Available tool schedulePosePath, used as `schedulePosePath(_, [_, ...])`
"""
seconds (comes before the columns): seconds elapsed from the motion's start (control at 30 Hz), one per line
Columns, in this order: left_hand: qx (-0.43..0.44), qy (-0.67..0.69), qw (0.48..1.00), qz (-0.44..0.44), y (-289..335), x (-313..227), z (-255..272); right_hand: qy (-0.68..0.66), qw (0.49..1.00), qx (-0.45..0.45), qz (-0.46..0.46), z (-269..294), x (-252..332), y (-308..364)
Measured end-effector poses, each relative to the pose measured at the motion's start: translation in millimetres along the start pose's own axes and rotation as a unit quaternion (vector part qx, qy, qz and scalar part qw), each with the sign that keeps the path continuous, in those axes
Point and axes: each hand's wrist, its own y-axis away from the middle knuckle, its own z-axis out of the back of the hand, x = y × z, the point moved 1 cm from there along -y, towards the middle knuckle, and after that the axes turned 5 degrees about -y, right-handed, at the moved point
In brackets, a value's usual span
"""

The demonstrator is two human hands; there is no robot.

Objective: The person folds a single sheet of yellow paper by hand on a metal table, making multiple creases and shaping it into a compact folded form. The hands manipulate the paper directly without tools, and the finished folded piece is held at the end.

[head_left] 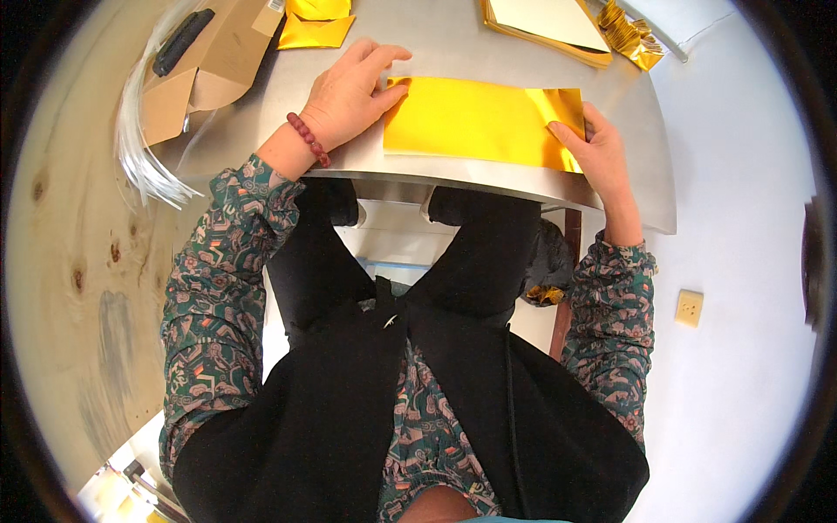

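A long rectangular sheet of shiny gold foil paper [475, 122] lies near the front edge of the metal table. My right hand [597, 152] pinches its right end, thumb on top and fingers at the far edge and underneath. At the other end, my left hand [353, 91] touches the left edge with its thumb. The fingers of that hand are apart and stretched above the tabletop, and a dark red bead bracelet [309, 139] circles its wrist.
The metal table [427, 44] has a rounded right end. Folded gold pieces [316, 31] lie at its back. A paper stack [549, 26] and a pleated gold bundle [632, 39] are at back right. At left are an open cardboard box [218, 65] and clear plastic strands [144, 148].
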Motion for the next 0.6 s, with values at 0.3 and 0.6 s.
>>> schedulePosePath(0.3, [0.083, -0.039, 0.976, -0.198, 6, 11, 9, 0.036, 0.998, -0.021, 0.038, 3, 3, 9])
schedulePosePath(0.6, [0.112, -0.054, 0.961, -0.246, 12, 13, 19, -0.046, 0.998, -0.034, 0.027, 4, -10, 11])
